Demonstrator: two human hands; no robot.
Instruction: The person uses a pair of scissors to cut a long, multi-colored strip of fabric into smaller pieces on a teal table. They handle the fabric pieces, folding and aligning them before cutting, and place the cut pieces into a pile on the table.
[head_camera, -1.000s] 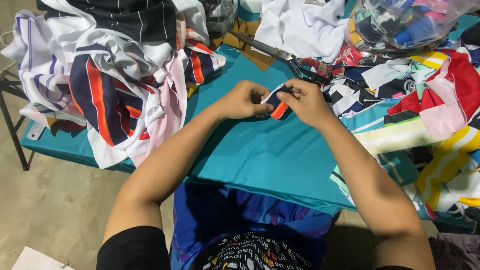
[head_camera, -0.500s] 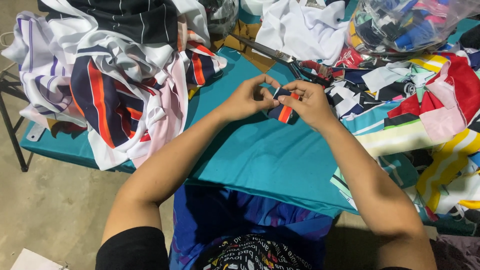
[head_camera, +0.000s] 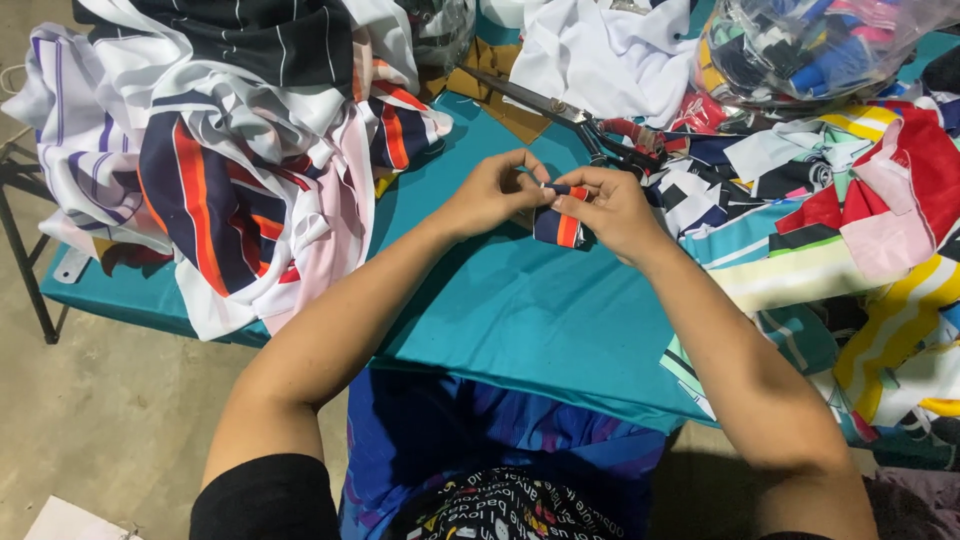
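Both forearms bare, extended forward, converging at centre. Left hand (head_camera: 492, 192) and right hand (head_camera: 612, 208) fingertip to fingertip, fingers curled in a pinch.

At the upper left of your frame a heap of striped fabric (head_camera: 230, 150) spills over the teal table (head_camera: 520, 310). Top centre, you have scissors (head_camera: 590, 122) beside a white cloth (head_camera: 600, 60). Upper right sits a clear plastic bag (head_camera: 800, 50), with mixed fabric scraps (head_camera: 850, 230) below it.

Striped fabric scrap (head_camera: 560, 225) mostly covered by right hand (head_camera: 615, 210) & left hand (head_camera: 490, 190); its full shape can't be told. Scissors (head_camera: 560, 112) handles partly under cloth. Plastic bag (head_camera: 800, 50) cut off at top edge.
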